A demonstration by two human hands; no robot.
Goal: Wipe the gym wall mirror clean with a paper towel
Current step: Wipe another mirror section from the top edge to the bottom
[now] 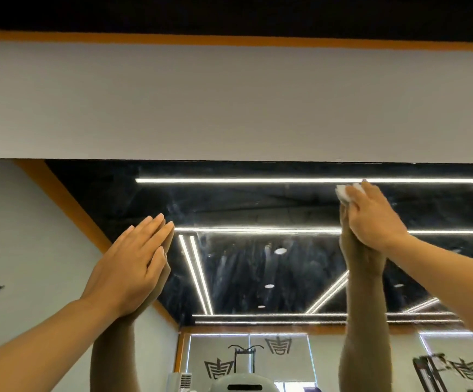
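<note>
Head view, looking up at large wall-mounted glass mirror (257, 267), top edge meeting a pale grey wall band (229, 103) w/ orange trim strip (229, 39) above it.

L hand (133, 264): flat on glass, fingers straight & together, palm pressed to the mirror at its left part, meeting its own reflection. Holds nothing.

R hand (371, 216): up high near mirror's top edge, right of centre. Fingers lie over a small crumpled white paper towel (344, 192), pressing it against the glass; wad pokes out at fingertips, upper left of the hand. Towel sits just below reflected white LED light strip (257, 180). Whether fingers curl round the wad or only press it flat: looks like a pressing hold w/ fingers bent over it.

Glass: hazy streaks & smears visible in the dark reflected ceiling area btwn the two hands, esp. centre.

Reflection also shows both forearms, round recessed ceiling lights (280, 251), and frosted windows w/ dark logo marks (277, 345) low in frame.
</note>
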